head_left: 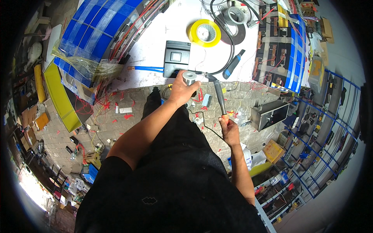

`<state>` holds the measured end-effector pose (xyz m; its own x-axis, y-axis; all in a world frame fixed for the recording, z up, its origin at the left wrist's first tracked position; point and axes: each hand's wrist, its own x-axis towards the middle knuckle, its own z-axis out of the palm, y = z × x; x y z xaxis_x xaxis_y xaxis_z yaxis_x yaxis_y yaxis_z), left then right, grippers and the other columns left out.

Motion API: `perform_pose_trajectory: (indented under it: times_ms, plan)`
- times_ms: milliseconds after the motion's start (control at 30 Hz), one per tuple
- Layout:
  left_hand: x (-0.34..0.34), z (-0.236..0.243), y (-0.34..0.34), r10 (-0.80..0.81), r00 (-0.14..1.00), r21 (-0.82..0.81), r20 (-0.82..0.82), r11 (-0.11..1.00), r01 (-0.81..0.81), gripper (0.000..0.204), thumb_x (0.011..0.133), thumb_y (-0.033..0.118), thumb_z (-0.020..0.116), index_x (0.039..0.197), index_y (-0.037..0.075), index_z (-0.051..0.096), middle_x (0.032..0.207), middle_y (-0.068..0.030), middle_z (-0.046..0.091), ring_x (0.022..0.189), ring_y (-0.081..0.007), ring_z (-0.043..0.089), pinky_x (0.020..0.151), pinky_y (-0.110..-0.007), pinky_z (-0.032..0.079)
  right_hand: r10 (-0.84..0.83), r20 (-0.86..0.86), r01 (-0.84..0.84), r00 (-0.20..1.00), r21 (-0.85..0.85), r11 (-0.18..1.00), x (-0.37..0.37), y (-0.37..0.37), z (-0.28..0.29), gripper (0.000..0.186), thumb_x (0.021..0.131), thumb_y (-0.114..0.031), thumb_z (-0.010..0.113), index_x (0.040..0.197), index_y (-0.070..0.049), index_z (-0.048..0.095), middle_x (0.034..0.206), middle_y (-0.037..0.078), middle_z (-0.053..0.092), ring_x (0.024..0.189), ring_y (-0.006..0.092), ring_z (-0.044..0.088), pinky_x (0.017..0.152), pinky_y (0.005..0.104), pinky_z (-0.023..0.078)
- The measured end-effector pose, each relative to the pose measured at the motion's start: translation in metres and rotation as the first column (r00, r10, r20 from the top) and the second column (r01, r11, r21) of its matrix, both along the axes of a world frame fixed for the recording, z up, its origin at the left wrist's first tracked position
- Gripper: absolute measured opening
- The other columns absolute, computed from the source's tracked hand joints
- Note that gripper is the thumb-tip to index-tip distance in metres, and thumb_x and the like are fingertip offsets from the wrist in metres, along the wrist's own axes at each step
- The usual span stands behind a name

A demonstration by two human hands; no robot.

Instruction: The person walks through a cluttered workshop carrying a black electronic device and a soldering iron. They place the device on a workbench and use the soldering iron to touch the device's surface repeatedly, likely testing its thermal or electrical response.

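A small silver spool of solder wire (189, 77) sits in my left hand (181, 90), with the fingers curled round it, just over the table's near edge. My right hand (230, 131) is wrapped round the orange handle end of a long dark soldering iron (219, 93). Its head reaches up to the table edge, to the right of the spool, close to the end of a black cable (217, 73). Beside my left hand lies a black box with a small screen (176, 58). Blue wires (149, 69) with bare copper ends stick out to its left.
Yellow tape (205, 33), grey tape (234, 16) and a blue-black utility knife (234, 65) lie on the white table. Blue-wrapped battery packs (91, 35) with red wires flank it, another pack (278, 50) being at right. Below, a metal box (269, 115) and scraps litter the brick floor.
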<state>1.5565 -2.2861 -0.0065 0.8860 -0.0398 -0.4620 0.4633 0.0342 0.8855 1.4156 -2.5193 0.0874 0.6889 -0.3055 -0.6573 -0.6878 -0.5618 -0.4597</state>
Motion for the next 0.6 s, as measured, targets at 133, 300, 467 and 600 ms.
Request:
perform_pose_trajectory:
  times_ms: [133,300,467,600]
  plan:
    - [-0.001,-0.003,0.000,0.007,1.000,0.003,-0.009,1.000,-0.007,0.045,0.084,0.018,0.082,0.116,0.002,0.055,0.105,-0.0070,0.067,0.098,-0.0145,0.063,0.090,-0.030,0.051,-0.003,-0.013,0.003,1.000,-0.007,1.000,0.002,0.001,0.002,0.046,0.098,-0.045,0.069,0.086,-0.001,0.065,0.063,0.000,0.054,0.060,0.0107,0.045,0.057,0.0313,0.041]
    - [-0.002,-0.006,0.000,-0.004,1.000,0.018,-0.001,1.000,0.004,0.045,0.085,0.018,0.083,0.116,0.003,0.055,0.106,-0.0056,0.067,0.098,-0.0126,0.063,0.090,-0.028,0.051,-0.025,-0.020,0.026,0.999,0.019,0.999,-0.002,-0.002,-0.003,0.045,0.098,-0.045,0.069,0.086,-0.001,0.065,0.063,0.000,0.054,0.060,0.0108,0.045,0.057,0.0315,0.042]
    - [-0.002,-0.006,-0.001,0.005,1.000,0.027,0.004,1.000,-0.005,0.046,0.084,0.018,0.084,0.117,0.003,0.055,0.105,-0.0054,0.067,0.098,-0.0130,0.063,0.090,-0.028,0.051,-0.020,-0.006,0.020,1.000,0.032,0.999,-0.005,-0.005,-0.008,0.045,0.098,-0.045,0.069,0.086,-0.001,0.065,0.064,0.000,0.055,0.060,0.0106,0.045,0.057,0.0313,0.042]
    - [-0.003,-0.006,-0.001,0.022,1.000,0.014,0.008,1.000,-0.022,0.047,0.084,0.019,0.084,0.118,0.003,0.055,0.106,-0.0053,0.067,0.098,-0.0131,0.063,0.090,-0.028,0.050,-0.012,-0.020,0.013,1.000,0.018,1.000,-0.004,-0.005,-0.006,0.046,0.098,-0.045,0.069,0.085,-0.001,0.065,0.063,0.000,0.054,0.060,0.0107,0.045,0.057,0.0312,0.041]
